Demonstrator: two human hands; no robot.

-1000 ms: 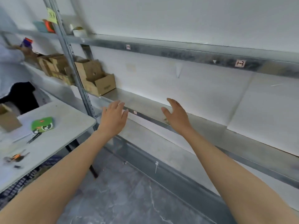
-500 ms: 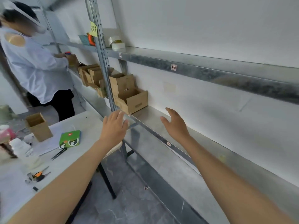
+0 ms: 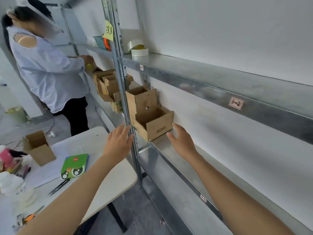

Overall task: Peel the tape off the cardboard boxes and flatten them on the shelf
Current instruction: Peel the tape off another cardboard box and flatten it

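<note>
- The left hand point(image 3: 118, 143) is reaching forward, fingers straight, holding nothing, beside the upright point(image 3: 122, 92).
- The right hand point(image 3: 182, 141) is hovering spread and empty, just beside the box point(image 3: 153, 122) on the shelf point(image 3: 171, 155).

Open cardboard box point(image 3: 153, 123) on metal shelf point(image 3: 171, 150)
Left hand point(image 3: 118, 143) and right hand point(image 3: 182, 141) flank it, fingers straight, holding nothing

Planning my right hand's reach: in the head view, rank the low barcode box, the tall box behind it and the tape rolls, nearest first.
1. Low barcode box, just ahead of the right hand, on the shelf.
2. Tall box, directly behind it.
3. Tape rolls, up on the upper shelf.
</note>
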